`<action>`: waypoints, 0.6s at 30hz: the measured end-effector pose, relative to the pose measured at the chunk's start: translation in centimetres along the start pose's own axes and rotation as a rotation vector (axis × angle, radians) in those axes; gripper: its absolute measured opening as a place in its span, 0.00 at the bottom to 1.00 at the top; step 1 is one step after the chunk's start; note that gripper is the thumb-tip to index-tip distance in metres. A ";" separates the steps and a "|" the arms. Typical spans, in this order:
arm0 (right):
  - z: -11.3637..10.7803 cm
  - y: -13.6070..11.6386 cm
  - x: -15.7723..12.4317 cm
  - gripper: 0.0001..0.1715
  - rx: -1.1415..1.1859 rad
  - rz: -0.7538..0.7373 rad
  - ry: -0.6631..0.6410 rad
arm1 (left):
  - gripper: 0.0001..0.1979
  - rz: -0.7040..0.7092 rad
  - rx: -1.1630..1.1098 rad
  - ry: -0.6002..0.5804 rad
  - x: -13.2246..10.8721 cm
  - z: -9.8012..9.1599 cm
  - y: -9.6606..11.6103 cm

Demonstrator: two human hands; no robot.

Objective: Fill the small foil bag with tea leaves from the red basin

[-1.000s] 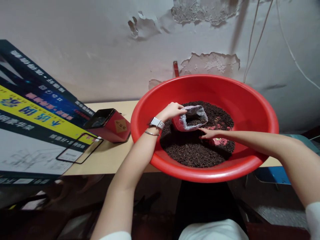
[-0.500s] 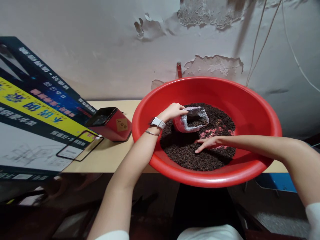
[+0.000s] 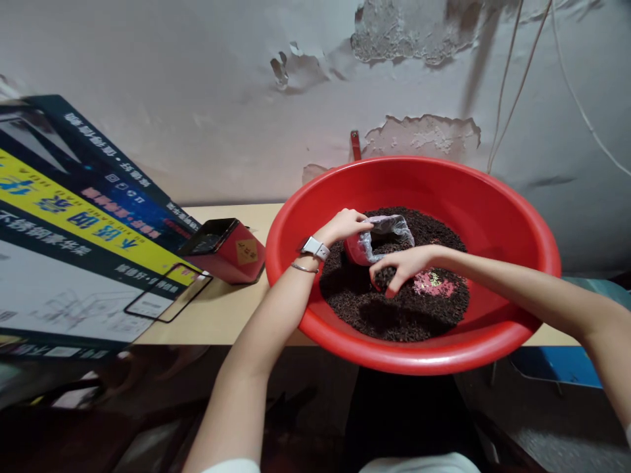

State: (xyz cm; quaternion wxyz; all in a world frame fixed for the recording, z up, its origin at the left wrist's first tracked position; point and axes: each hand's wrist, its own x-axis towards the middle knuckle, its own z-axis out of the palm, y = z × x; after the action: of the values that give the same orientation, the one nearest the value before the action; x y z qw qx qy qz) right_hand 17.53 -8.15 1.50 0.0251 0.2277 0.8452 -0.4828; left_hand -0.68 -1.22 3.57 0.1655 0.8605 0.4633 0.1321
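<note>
A wide red basin point(image 3: 507, 230) holds a heap of dark loose tea leaves point(image 3: 419, 322). Inside it stands a small red container lined with a clear plastic bag point(image 3: 408, 231), with dark leaves in it. My left hand point(image 3: 344, 225) grips the liner and rim at the container's left side. Just in front of the container, my right hand point(image 3: 401, 266) is curled around a handful of tea leaves, lifted slightly off the heap. A pink patch with golden markings point(image 3: 434, 282), partly covered by leaves, shows to the right of that hand.
Left of the basin, a dark-topped red tin point(image 3: 236, 256) stands on the pale table point(image 3: 221, 315). A large printed box point(image 3: 89, 217) and a black wire frame point(image 3: 170, 292) are farther left. Behind rises a peeling wall point(image 3: 221, 118) with hanging cables point(image 3: 513, 85).
My right hand has risen from the heap and curled around a handful of leaves, moving toward the container. My left hand keeps its hold. The view has shifted slightly.
</note>
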 end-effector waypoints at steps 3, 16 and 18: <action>-1.9 -0.7 -1.1 0.20 -0.056 -0.048 0.389 | 0.18 0.006 -0.002 -0.002 0.1 0.0 0.0; -4.9 3.1 -1.6 0.20 0.003 0.160 1.214 | 0.16 -0.007 -0.007 -0.004 0.0 0.0 0.2; -5.5 5.1 -2.2 0.18 -0.010 0.397 1.192 | 0.16 -0.019 -0.007 -0.002 -0.1 -0.1 0.2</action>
State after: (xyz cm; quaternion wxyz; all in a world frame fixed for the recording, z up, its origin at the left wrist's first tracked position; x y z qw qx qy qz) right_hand 22.53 -2.19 0.95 -0.3603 0.6102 0.6578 -0.2551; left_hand -0.56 -1.38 3.70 0.1703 0.8557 0.4707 0.1310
